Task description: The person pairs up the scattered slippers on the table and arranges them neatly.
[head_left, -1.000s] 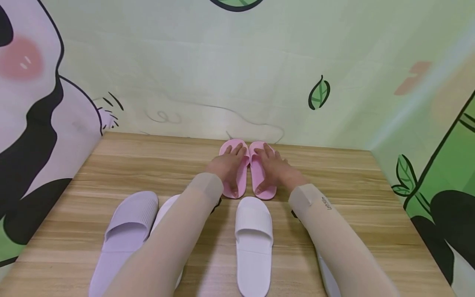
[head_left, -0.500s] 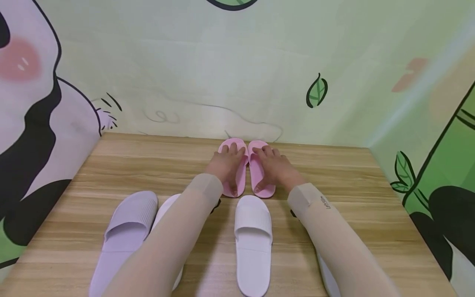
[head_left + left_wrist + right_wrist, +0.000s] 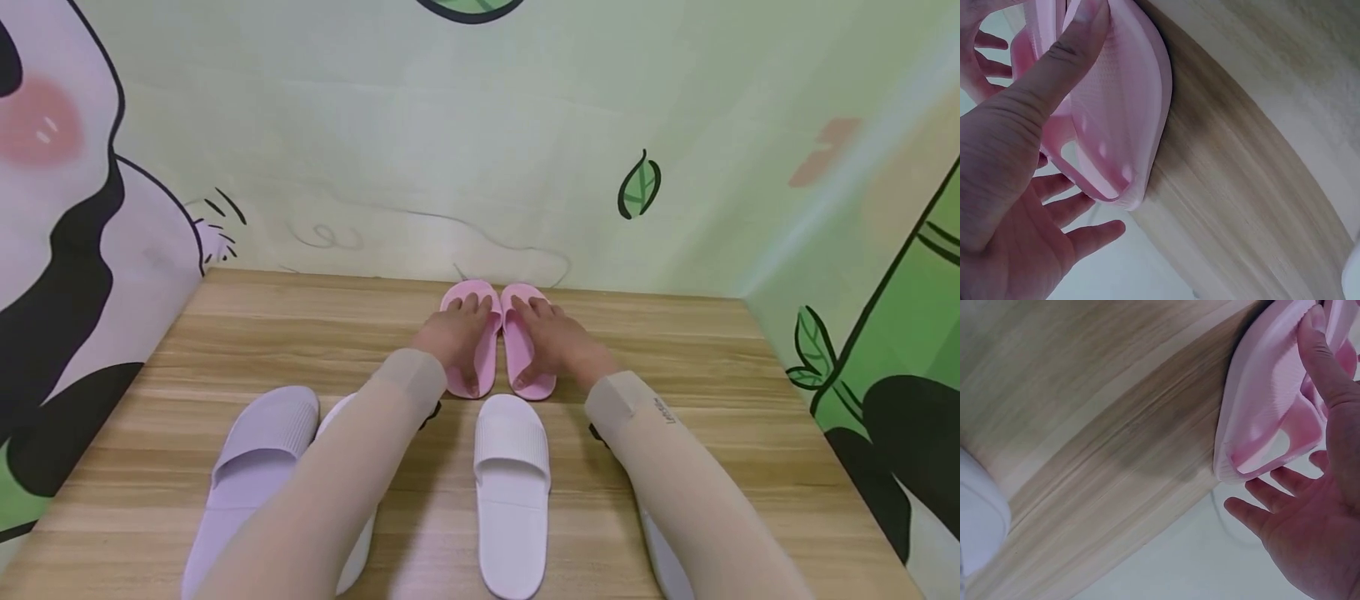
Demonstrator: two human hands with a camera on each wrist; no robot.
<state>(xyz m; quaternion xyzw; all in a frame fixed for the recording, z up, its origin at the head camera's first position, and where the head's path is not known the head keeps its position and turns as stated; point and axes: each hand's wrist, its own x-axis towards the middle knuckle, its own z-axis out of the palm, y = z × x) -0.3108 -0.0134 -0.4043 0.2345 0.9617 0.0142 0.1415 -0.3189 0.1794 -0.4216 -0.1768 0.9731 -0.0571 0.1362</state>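
Two pink slippers stand side by side against the back wall, toes away from me. Over the left pink slipper (image 3: 487, 367) lies my left hand (image 3: 448, 335), fingers spread across the strap and thumb (image 3: 1066, 53) on the insole near the heel. My right hand (image 3: 553, 340) lies the same way on the right pink slipper (image 3: 516, 343). Its thumb (image 3: 1322, 356) touches the insole, and its straight fingers (image 3: 1266, 495) reach along the strap's outer side. In both wrist views the fingers are extended and spread, with part of each slipper hidden behind the hand.
A white slipper (image 3: 512, 500) stands just in front of the pink pair. At left are a lilac slipper (image 3: 258, 467) and another white one (image 3: 360, 554), partly under my left sleeve. A pale slipper (image 3: 663, 558) shows beneath my right sleeve. The printed wall (image 3: 337, 150) closes off the back.
The fingertips of both hands have drawn back slightly toward me on the straps, and my left forearm has shifted a little to the left. The slippers stay in place.
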